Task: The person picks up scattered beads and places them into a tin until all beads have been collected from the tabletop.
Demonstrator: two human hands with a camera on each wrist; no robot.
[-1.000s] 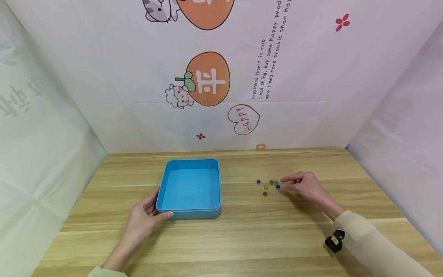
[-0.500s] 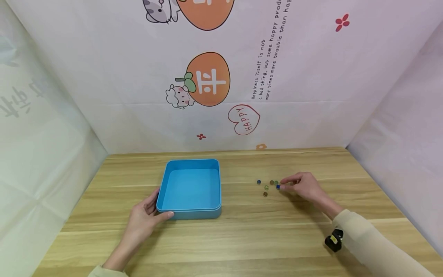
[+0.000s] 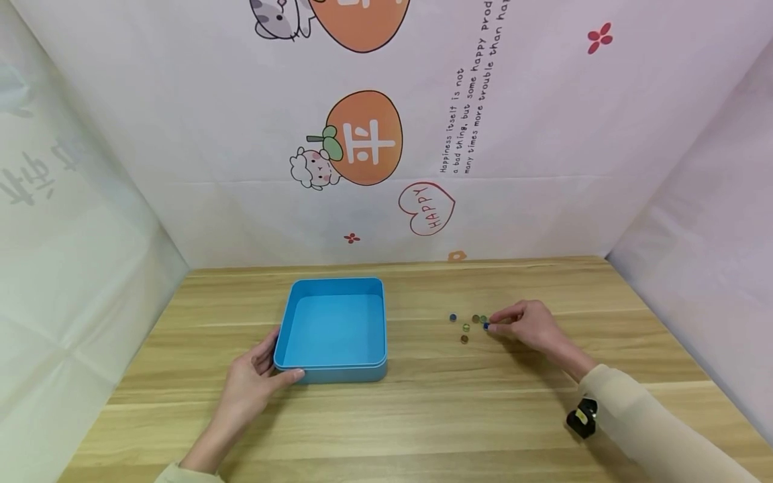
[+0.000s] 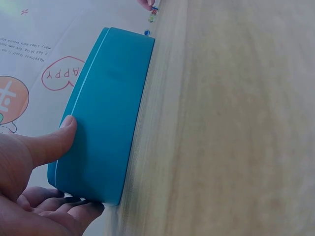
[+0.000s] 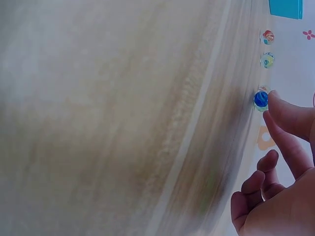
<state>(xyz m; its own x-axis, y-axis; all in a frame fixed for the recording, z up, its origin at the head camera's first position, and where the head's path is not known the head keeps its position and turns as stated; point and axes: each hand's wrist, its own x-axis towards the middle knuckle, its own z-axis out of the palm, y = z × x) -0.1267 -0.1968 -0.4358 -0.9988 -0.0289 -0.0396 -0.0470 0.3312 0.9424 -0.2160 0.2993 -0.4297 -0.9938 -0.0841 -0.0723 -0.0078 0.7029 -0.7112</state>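
Observation:
My left hand (image 3: 250, 382) holds the near-left corner of a square blue open box (image 3: 329, 373), thumb on the front wall and fingers at the left side. The left wrist view shows that thumb on the wall of the box (image 4: 106, 118). On the right, my right hand (image 3: 531, 325) has thumb and index fingertips right at a dark blue marble (image 3: 486, 327). In the right wrist view the thumb tip meets the blue marble (image 5: 261, 99), with the index fingertip just below; I cannot tell whether they pinch it. The other fingers are curled.
Several more glass marbles lie close by: a blue one (image 3: 453, 317), a yellow-green one (image 3: 466, 327), a brown one (image 3: 464, 339), and two beside the right fingertips. They rest on a wooden table (image 3: 386, 429). A printed white sheet (image 3: 531, 215) stands behind.
My right thumb has come slightly closer to the dark blue marble and now overlaps it more. The left hand and the box have stayed in place.

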